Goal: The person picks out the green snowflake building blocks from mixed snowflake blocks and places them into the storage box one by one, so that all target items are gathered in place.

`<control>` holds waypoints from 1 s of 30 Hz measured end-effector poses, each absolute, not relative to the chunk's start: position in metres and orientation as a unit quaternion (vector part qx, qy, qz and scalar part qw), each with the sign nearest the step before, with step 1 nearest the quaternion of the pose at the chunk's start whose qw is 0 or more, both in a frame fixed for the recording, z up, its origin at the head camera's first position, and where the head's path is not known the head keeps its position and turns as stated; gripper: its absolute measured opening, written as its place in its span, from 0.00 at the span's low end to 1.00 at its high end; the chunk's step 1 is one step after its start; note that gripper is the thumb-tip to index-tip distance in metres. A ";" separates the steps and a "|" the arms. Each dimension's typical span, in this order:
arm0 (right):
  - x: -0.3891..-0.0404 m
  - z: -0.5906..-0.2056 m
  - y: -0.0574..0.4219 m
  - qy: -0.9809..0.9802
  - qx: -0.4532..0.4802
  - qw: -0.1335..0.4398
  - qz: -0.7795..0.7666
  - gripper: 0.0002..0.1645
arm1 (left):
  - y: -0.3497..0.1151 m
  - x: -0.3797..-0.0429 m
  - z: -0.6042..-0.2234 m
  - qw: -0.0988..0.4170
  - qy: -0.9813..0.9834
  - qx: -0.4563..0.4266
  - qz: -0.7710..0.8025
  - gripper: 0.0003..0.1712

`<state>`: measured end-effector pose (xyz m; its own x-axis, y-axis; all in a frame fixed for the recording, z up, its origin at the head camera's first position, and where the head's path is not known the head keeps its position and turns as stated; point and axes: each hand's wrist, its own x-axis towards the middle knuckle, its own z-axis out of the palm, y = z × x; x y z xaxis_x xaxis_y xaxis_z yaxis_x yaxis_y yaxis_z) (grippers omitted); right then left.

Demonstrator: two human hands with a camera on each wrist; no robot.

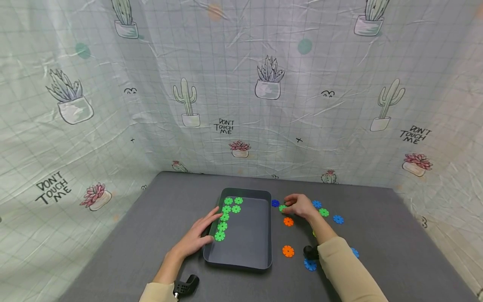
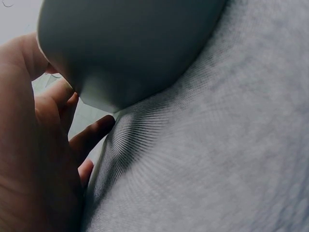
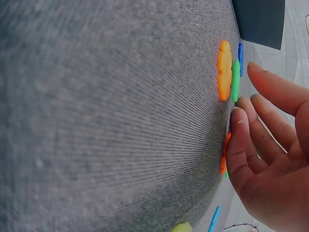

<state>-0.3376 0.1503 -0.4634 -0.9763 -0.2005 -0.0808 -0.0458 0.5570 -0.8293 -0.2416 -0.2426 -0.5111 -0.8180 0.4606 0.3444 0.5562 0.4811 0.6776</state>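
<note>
In the head view a dark grey tray (image 1: 245, 266) holds several green notched discs (image 1: 222, 226) along its left side and far left corner. My left hand (image 1: 196, 237) rests on the tray's left rim, fingers fairly straight and thumb spread; the left wrist view shows this hand (image 2: 43, 130) against the outside wall. Right of the tray, my right hand (image 1: 299, 205) hovers around a green disc (image 1: 282, 208), thumb and fingers apart. That green disc (image 3: 235, 80) stays on the table near the fingertips in the right wrist view.
Beside the right hand lie a dark blue disc (image 1: 275, 203), orange discs (image 1: 288, 251), a green disc (image 1: 324, 212) and several blue discs (image 1: 338, 219). A yellow disc (image 1: 314, 233) is partly hidden by the right forearm. A printed curtain (image 1: 241, 105) surrounds the grey table (image 1: 177, 188).
</note>
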 end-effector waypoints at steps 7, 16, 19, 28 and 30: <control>-0.336 -0.465 0.146 0.888 -0.069 0.058 -0.450 0.28 | -0.242 -0.240 -0.509 0.063 -0.858 -0.298 -0.413 0.41; -0.336 -0.470 0.142 0.913 -0.061 0.022 -0.404 0.23 | -0.243 -0.239 -0.509 0.058 -0.858 -0.299 -0.413 0.41; -0.336 -0.470 0.140 0.913 -0.053 0.022 -0.405 0.23 | -0.243 -0.240 -0.509 0.057 -0.857 -0.300 -0.414 0.41; -0.338 -0.471 0.139 0.914 -0.057 0.027 -0.401 0.23 | -0.243 -0.241 -0.509 0.054 -0.857 -0.301 -0.414 0.41; -0.338 -0.471 0.139 0.914 -0.060 0.032 -0.400 0.22 | -0.243 -0.241 -0.509 0.054 -0.857 -0.302 -0.415 0.41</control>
<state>-0.3377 0.1393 -0.4710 -0.9907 -0.1359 -0.0107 -0.0842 0.6721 -0.7357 -0.2412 -0.2429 -0.5094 -0.8113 0.4738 0.3425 0.5625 0.4732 0.6780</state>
